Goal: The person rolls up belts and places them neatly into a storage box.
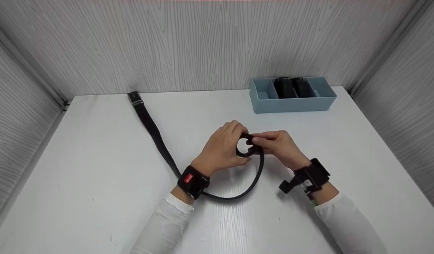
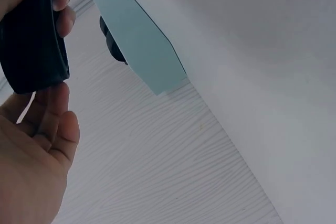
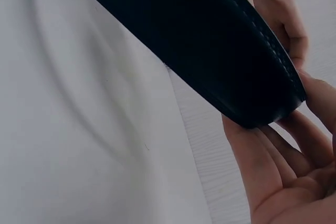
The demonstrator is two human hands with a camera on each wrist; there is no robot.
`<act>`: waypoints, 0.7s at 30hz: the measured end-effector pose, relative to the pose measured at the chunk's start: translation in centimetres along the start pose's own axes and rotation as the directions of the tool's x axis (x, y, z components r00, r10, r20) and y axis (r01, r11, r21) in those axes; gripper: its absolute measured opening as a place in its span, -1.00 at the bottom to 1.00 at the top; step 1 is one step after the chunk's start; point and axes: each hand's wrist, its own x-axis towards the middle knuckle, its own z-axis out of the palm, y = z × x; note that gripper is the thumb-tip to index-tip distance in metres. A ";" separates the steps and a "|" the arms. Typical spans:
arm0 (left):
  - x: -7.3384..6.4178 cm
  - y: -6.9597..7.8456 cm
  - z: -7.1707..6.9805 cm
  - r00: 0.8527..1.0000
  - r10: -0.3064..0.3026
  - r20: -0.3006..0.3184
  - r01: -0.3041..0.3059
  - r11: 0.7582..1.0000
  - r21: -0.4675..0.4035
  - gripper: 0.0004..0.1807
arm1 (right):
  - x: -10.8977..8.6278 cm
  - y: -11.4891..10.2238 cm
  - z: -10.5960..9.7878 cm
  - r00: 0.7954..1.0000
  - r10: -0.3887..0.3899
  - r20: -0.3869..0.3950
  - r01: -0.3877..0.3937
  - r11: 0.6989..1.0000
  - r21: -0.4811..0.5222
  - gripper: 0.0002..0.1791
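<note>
A black leather belt (image 1: 154,132) is partly wound into a small ring between my two hands. My left hand (image 1: 222,148) curves around the left side of the ring, thumb below and fingers on top. On the other side my right hand (image 1: 281,147) pinches the coil between thumb and fingers. From there the loose strap swings down in a wide loop, passes beneath my left wrist and runs to the metal buckle (image 1: 135,98) at the back left. Stitching along the edge of the strap (image 3: 184,40) shows close up in the right wrist view.
A light blue divided box (image 1: 294,105) stands at the back right of the white table (image 1: 96,197), near the patterned wall (image 1: 188,46). Its middle compartments hold two black rounded items (image 1: 284,88). Each wrist wears a black camera strap (image 1: 194,181).
</note>
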 end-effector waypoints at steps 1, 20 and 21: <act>0.0 0.0 0.0 1.000 0.015 0.015 -0.015 1.000 -0.024 -0.29 | 0.0 -0.1 -0.3 1.000 0.011 0.011 -0.011 0.999 -0.030 -0.62; 0.0 0.5 0.2 0.994 -0.043 -0.103 0.062 0.980 0.189 -0.33 | -0.1 -0.1 0.9 0.999 -0.008 -0.043 0.011 0.999 0.053 -0.58; 0.0 0.5 0.3 0.993 -0.055 -0.105 0.075 0.977 0.201 -0.31 | -0.1 -0.1 1.0 0.999 -0.009 -0.048 0.012 0.999 0.049 -0.58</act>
